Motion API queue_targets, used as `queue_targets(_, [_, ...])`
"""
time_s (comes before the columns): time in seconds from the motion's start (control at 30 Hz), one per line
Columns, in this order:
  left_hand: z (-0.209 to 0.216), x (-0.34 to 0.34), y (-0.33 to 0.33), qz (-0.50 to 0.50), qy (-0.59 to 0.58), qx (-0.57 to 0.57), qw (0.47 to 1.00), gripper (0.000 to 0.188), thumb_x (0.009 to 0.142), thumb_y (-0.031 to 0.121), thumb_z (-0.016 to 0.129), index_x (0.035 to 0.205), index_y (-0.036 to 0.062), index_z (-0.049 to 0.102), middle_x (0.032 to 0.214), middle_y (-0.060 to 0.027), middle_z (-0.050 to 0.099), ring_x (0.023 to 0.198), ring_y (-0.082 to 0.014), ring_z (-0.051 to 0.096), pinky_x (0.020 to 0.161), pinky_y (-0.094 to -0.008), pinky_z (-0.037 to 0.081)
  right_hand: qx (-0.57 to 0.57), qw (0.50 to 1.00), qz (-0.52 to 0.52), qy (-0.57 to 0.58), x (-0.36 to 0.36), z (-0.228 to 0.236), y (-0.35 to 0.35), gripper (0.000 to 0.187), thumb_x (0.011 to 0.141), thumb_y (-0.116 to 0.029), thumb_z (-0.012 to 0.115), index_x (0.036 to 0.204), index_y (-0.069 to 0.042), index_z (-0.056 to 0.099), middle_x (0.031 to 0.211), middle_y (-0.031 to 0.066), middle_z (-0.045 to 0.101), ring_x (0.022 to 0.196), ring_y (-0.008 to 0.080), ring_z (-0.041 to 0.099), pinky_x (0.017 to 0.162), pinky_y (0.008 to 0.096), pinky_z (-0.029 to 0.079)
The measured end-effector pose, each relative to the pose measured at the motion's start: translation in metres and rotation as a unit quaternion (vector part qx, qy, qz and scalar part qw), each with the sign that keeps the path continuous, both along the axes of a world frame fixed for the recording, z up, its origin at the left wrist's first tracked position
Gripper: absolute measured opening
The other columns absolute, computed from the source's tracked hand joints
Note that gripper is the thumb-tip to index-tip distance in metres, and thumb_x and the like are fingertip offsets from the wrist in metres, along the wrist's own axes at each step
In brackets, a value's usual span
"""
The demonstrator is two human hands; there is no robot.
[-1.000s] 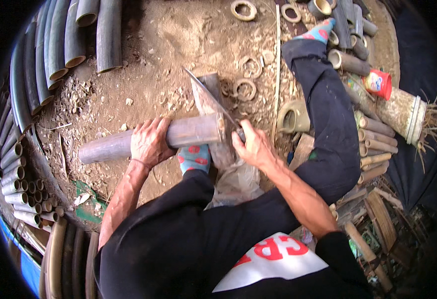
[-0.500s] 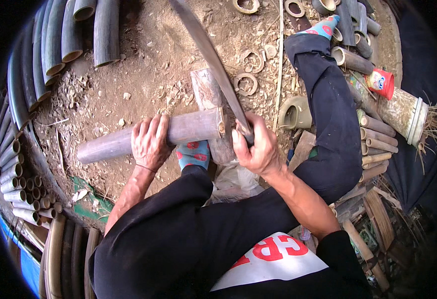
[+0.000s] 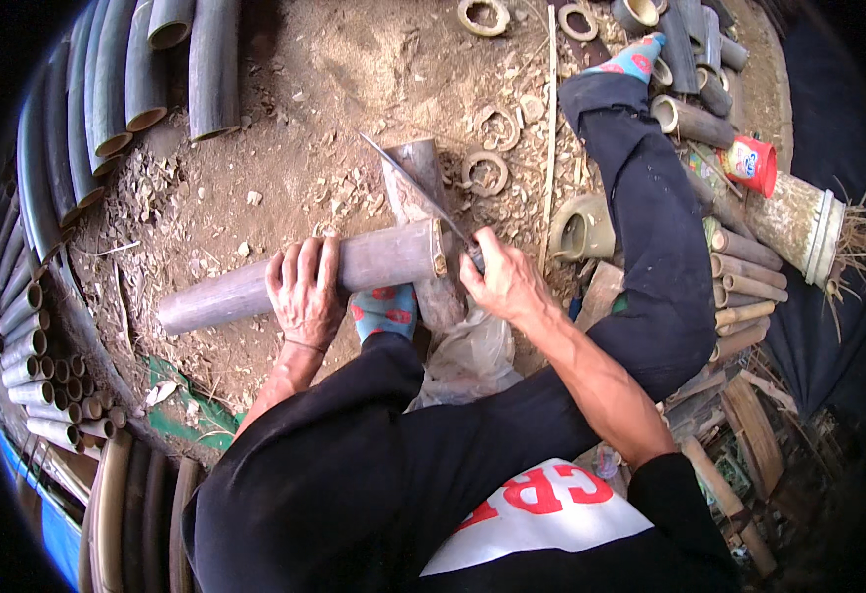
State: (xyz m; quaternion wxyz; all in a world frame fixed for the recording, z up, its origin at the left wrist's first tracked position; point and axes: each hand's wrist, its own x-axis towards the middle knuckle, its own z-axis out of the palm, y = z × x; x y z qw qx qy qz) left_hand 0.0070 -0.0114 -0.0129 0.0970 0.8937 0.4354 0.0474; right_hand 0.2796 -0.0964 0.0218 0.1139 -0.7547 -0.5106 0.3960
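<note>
A thick bamboo section (image 3: 383, 255) lies slanted before me, its right end resting on a short wooden log (image 3: 416, 166). My left hand (image 3: 304, 294) is wrapped over the bamboo near its middle, pressing from above. In my right hand (image 3: 508, 277) is the handle of a large knife (image 3: 421, 191), just right of the bamboo's cut end. Its long blade points up and left over the log, seen nearly edge-on. Whether the blade touches the bamboo, I cannot tell. My socked foot (image 3: 384, 311) sits beneath the bamboo, beside the log.
Several long bamboo poles (image 3: 214, 69) stand at the upper left, with shorter tubes (image 3: 28, 345) stacked below. Cut bamboo rings (image 3: 485, 173) and chips litter the dirt. A red packet (image 3: 751, 166) and a dirty white container (image 3: 798, 222) are at right. A plastic bag (image 3: 467, 361) lies near my leg.
The knife blade has come down from a raised position and turned nearly edge-on. My right hand has rolled over with it. The bamboo and my left hand have shifted only slightly.
</note>
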Motion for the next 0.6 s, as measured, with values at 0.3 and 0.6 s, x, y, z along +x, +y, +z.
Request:
queue_targets(0.3, [0.028,0.014,0.063,-0.074,0.094,-0.291,0.949,0.077,0.051,0.031,0.085,0.12,0.0092,0.06,0.117,-0.0135,0.057,0.109,-0.0332,0.057,0.094,-0.046,0.047,0.111,0.99,-0.065,0.051,-0.015,0.027,0.001,0.03,0.092,-0.02,0.064,0.11,0.001,0.055,0.083,0.0241,0.065,0.074,0.0422,0.067,0.063,0.0469,0.053])
queue_targets(0.6, [0.021,0.008,0.057,-0.055,0.044,-0.301,0.951,0.065,0.052,0.029,0.082,0.112,0.013,0.061,0.099,-0.0112,0.065,0.1,-0.0326,0.065,0.087,-0.0451,0.052,-0.008,0.999,0.016,-0.038,-0.005,0.003,-0.006,0.027,0.096,-0.025,0.058,0.107,-0.001,0.05,0.079,0.0218,0.065,0.065,0.037,0.068,0.055,0.0411,0.055])
